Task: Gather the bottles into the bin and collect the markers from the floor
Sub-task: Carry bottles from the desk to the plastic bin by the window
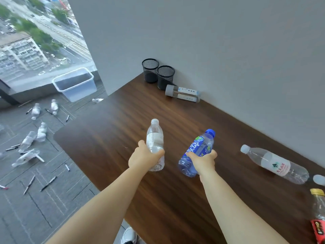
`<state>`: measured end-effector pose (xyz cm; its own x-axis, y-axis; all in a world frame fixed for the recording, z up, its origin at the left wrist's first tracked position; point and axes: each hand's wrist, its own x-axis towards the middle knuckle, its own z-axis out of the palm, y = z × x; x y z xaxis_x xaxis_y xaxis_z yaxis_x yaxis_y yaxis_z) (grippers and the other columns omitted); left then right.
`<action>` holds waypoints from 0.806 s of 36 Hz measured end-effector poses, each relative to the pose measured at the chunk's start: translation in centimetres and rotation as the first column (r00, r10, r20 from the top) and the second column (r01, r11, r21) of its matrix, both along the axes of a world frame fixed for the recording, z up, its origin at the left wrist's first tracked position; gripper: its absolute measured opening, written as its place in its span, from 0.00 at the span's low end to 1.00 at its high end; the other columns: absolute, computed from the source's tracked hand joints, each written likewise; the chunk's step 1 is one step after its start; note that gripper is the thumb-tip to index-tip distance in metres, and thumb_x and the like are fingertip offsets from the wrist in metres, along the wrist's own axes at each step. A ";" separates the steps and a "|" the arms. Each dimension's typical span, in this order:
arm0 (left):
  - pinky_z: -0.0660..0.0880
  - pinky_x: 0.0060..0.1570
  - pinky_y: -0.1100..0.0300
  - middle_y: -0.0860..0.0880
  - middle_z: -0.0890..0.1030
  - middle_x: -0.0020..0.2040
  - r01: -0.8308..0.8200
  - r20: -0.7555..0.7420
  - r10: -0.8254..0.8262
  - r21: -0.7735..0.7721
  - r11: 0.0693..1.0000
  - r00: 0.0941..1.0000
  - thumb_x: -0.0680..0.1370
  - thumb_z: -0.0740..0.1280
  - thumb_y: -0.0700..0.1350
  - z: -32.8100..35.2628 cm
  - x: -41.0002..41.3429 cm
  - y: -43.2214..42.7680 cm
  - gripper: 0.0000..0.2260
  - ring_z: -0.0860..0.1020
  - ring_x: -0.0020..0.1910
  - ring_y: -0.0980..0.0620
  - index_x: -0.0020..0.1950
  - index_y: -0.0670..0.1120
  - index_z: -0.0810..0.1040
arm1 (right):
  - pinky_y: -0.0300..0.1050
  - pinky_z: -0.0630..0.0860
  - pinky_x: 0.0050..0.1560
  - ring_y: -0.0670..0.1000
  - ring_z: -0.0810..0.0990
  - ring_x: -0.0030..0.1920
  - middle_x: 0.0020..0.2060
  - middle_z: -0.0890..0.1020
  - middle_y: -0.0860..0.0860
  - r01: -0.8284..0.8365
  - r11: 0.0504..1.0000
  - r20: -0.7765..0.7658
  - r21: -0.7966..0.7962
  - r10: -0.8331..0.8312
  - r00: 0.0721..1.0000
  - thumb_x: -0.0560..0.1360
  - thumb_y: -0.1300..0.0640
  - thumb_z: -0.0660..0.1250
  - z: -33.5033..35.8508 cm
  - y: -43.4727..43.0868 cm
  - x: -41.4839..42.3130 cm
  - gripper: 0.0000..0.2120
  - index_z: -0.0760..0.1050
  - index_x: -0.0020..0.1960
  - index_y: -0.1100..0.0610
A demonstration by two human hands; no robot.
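left hand [142,159]: clear bottle [154,138] cap-away | right hand [204,162]: blue bottle [202,144] cap-away

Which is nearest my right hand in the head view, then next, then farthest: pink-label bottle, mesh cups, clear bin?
1. Pink-label bottle, lying on the table just right of the right hand.
2. Mesh cups, at the table's far end, ahead and left.
3. Clear bin, on the floor past the table, far left.
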<state>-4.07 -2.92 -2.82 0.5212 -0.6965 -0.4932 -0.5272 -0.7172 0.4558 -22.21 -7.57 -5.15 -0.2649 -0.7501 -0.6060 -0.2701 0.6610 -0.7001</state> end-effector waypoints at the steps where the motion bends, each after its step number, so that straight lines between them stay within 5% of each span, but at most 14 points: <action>1: 0.72 0.42 0.55 0.50 0.78 0.51 -0.047 -0.018 0.046 -0.024 0.999 0.999 0.68 0.65 0.63 0.3 0.6 0.5 0.28 0.78 0.47 0.48 0.61 0.47 0.65 | 0.57 0.79 0.56 0.57 0.79 0.56 0.61 0.73 0.56 -0.003 1.000 0.043 -0.015 0.004 0.999 0.66 0.52 0.77 0.2 -0.2 0.6 0.43 0.54 0.71 0.51; 8: 0.72 0.44 0.56 0.51 0.78 0.55 -0.310 -0.091 0.297 -0.215 0.926 0.951 0.70 0.67 0.62 3.9 7.6 4.5 0.29 0.78 0.49 0.50 0.66 0.49 0.65 | 0.53 0.79 0.57 0.54 0.81 0.53 0.58 0.76 0.54 -0.129 0.980 0.284 -0.153 0.169 0.944 0.69 0.54 0.74 3.3 -0.7 8.9 0.36 0.58 0.70 0.56; 13: 0.77 0.54 0.47 0.50 0.80 0.53 -0.473 -0.206 0.426 -0.340 0.813 0.881 0.63 0.69 0.64 6.6 14.6 8.4 0.34 0.80 0.51 0.49 0.63 0.50 0.67 | 0.52 0.79 0.55 0.56 0.81 0.54 0.57 0.77 0.56 -0.229 0.957 0.394 -0.178 0.283 0.875 0.70 0.54 0.73 5.8 0.5 17.0 0.32 0.61 0.68 0.57; 19: 0.70 0.45 0.58 0.53 0.75 0.51 -0.579 -0.246 0.527 -0.427 0.695 0.814 0.73 0.71 0.55 8.4 24.5 13.8 0.28 0.74 0.45 0.56 0.68 0.47 0.66 | 0.41 0.78 0.37 0.56 0.82 0.46 0.48 0.79 0.55 -0.368 0.898 0.439 -0.240 0.439 0.784 0.73 0.59 0.70 8.2 2.8 27.9 0.20 0.65 0.59 0.58; 22: 0.70 0.53 0.56 0.50 0.74 0.58 -0.620 -0.263 0.568 -0.445 0.646 0.780 0.71 0.71 0.58 8.3 31.0 16.5 0.33 0.73 0.52 0.52 0.71 0.47 0.64 | 0.36 0.77 0.29 0.54 0.82 0.42 0.50 0.81 0.59 -0.420 0.868 0.446 -0.266 0.497 0.744 0.72 0.59 0.71 8.4 3.6 34.2 0.20 0.69 0.60 0.62; 29: 0.69 0.49 0.56 0.49 0.75 0.56 -0.638 -0.330 0.549 -0.465 0.614 0.768 0.74 0.70 0.55 8.7 46.3 19.9 0.30 0.75 0.51 0.50 0.71 0.46 0.64 | 0.51 0.80 0.48 0.59 0.82 0.52 0.54 0.80 0.59 -0.415 0.882 0.491 -0.224 0.469 0.734 0.65 0.51 0.74 7.5 5.6 49.2 0.33 0.67 0.65 0.61</action>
